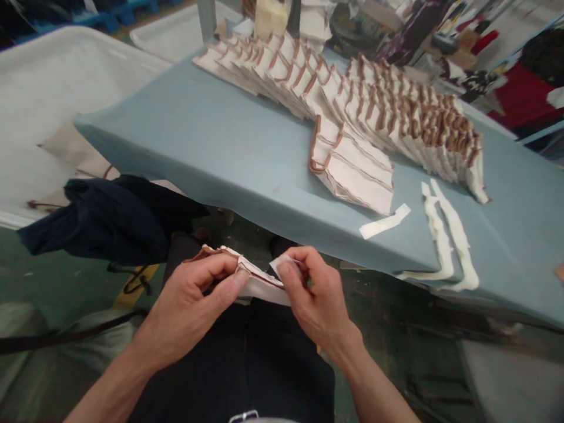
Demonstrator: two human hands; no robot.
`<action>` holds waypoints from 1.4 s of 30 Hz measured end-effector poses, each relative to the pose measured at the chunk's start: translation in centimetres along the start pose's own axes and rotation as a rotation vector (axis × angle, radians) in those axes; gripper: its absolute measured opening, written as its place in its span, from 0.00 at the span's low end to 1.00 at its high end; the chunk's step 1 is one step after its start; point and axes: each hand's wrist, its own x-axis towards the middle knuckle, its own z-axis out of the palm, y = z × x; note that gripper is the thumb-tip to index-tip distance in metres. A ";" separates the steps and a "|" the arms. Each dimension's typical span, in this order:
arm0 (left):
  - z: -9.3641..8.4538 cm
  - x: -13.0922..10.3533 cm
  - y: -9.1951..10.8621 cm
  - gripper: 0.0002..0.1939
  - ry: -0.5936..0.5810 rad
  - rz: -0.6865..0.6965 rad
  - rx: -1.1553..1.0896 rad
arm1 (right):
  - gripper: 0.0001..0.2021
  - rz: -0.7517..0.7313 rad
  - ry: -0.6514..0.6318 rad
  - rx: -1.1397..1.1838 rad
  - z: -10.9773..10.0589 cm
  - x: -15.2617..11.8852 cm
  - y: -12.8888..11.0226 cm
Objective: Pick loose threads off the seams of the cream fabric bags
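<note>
White cloth piece (pixel 259 285) with brown trim is pinched over the lap, below the table (pixel 211 153) edge: left hand (pixel 194 305) fingers are clamped on its left end, right hand (pixel 315 299) fingers on a white strip at its right end. Its long axis is laid left to right. If the strip is tugged hard, tearing is risked.

table (pixel 229 147): blue-grey
folded pieces (pixel 374 106): white, brown edging
strips (pixel 449 235): white
held piece (pixel 259 282): white, brown trim
cloth (pixel 110 217): dark navy
</note>
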 end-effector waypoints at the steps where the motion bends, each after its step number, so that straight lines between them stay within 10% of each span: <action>1: 0.0 0.0 0.1 0.18 0.011 0.001 0.005 | 0.08 0.039 -0.061 0.070 0.1 0.4 -0.4; 23: -0.1 -0.4 0.1 0.15 0.037 -0.053 -0.057 | 0.27 0.402 -0.613 0.779 0.6 3.5 -0.9; 36: -0.1 -0.4 -0.8 0.15 0.022 -0.024 0.015 | 0.13 -0.101 -0.379 0.127 -0.2 2.9 -2.2; 42: 0.1 0.2 -1.3 0.15 -0.013 -0.050 -0.042 | 0.13 -0.103 -0.298 0.117 0.5 2.0 -1.8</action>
